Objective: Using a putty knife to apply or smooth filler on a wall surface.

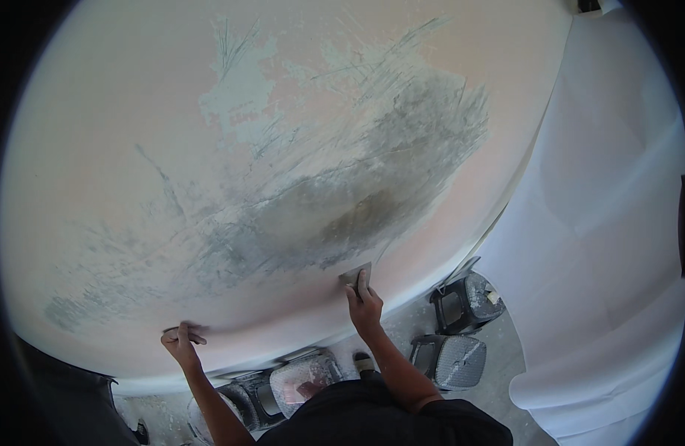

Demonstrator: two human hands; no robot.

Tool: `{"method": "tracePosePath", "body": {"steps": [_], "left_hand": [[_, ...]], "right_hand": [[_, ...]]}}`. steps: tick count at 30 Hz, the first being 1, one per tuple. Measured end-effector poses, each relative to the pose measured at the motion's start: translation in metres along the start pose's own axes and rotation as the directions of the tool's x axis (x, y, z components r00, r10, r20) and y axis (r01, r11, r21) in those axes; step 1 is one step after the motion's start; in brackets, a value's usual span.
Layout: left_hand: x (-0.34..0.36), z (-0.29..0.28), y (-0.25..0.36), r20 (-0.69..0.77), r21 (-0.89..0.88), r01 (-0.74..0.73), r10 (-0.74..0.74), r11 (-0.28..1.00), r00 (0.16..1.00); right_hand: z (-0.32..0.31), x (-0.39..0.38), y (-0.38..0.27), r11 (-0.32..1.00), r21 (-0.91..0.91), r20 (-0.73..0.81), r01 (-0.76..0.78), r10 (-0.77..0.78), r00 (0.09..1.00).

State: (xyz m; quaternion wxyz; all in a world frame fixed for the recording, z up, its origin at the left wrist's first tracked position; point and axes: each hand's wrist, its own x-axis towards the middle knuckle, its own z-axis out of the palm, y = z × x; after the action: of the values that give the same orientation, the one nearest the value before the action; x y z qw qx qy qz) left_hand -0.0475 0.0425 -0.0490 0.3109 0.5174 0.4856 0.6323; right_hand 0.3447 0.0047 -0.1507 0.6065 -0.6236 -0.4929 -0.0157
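A large curved surface (82, 178), pale pink and cream, fills most of the view. Grey smeared filler (313, 208) covers its middle, with a darker brownish patch inside. My right hand (366, 306) is closed on a flat grey scraper (356, 274), its blade against the surface just below the filler. Lower left, my left hand (182, 343) is closed with the fingertips at the surface's lower part. A thin dark edge shows at those fingers; what it belongs to is too small to tell.
Below the surface, black stools (461, 362) spattered with white stand on the grey floor (498, 405). Another stool (305, 383) carries a pinkish sheet near my body. White sheeting (602, 223) hangs along the right side. Dark material (67, 394) lies at the lower left.
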Motion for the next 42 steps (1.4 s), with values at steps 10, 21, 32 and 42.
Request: {"method": "tracePosePath", "body": {"steps": [10,21,32,42], "left_hand": [[0.004,0.007,0.003,-0.006,0.017,-0.001,0.001,1.000,1.000],[0.002,0.001,-0.003,-0.009,0.014,-0.020,0.020,1.000,1.000],[0.005,0.003,-0.004,-0.065,-0.038,-0.016,0.013,0.999,0.998],[0.001,0.004,-0.001,-0.033,0.002,-0.030,0.030,1.000,0.999]], "right_hand": [[0.004,0.000,0.006,0.998,-0.066,0.036,-0.002,0.005,0.999],[0.000,-0.002,0.009,0.997,-0.004,0.033,-0.075,0.075,0.997],[-0.001,0.016,0.000,0.996,-0.078,0.067,0.041,-0.036,0.997],[-0.005,-0.006,0.010,1.000,-0.002,0.024,0.004,-0.004,1.000]]}}
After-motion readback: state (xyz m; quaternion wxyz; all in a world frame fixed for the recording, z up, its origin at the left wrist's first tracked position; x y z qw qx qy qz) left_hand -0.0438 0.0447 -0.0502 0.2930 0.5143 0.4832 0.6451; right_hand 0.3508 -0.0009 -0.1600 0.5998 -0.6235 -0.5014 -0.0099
